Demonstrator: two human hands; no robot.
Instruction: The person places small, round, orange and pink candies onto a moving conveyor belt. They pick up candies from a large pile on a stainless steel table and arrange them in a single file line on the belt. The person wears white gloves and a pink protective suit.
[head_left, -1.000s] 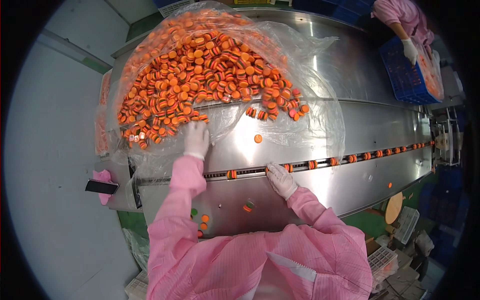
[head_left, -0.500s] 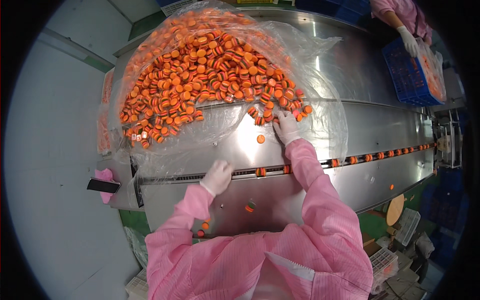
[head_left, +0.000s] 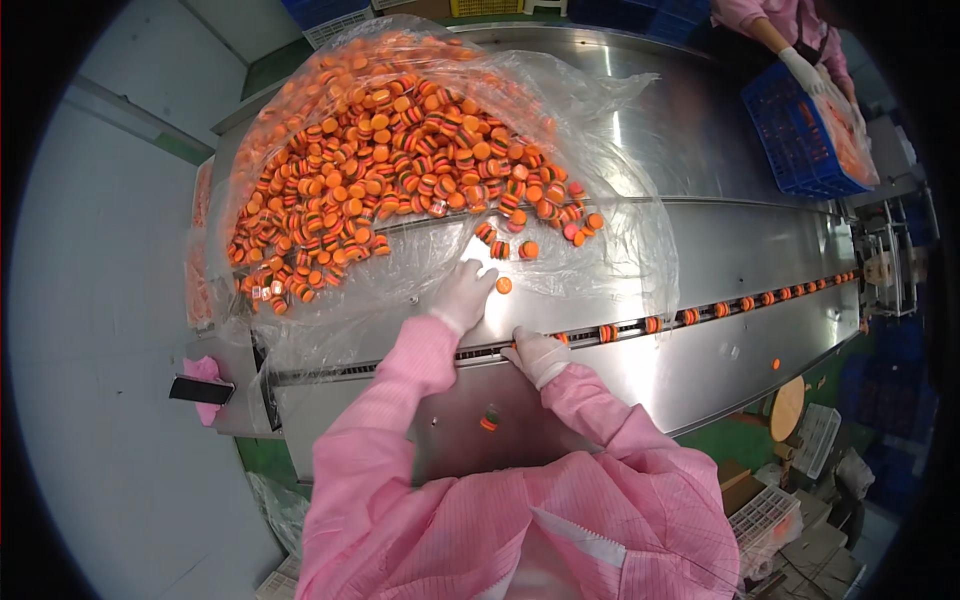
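Now my left hand [head_left: 463, 293], fingers spread and empty, lies just left of one loose orange disc [head_left: 504, 285] on the steel table [head_left: 700, 250]; my right hand [head_left: 535, 350], nearer the track [head_left: 640, 326], seems closed, holding nothing visible.

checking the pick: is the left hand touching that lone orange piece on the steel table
Apart. The head view shows a thin strip of bare metal between the left hand fingers and the lone orange piece, which lies just beyond them.

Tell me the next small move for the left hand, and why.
Probably close the left hand on the loose orange piece at its fingertips and bring it down to the track. The right hand rests at the track's near end, where the row of pieces begins and the slot beside it looks unfilled.
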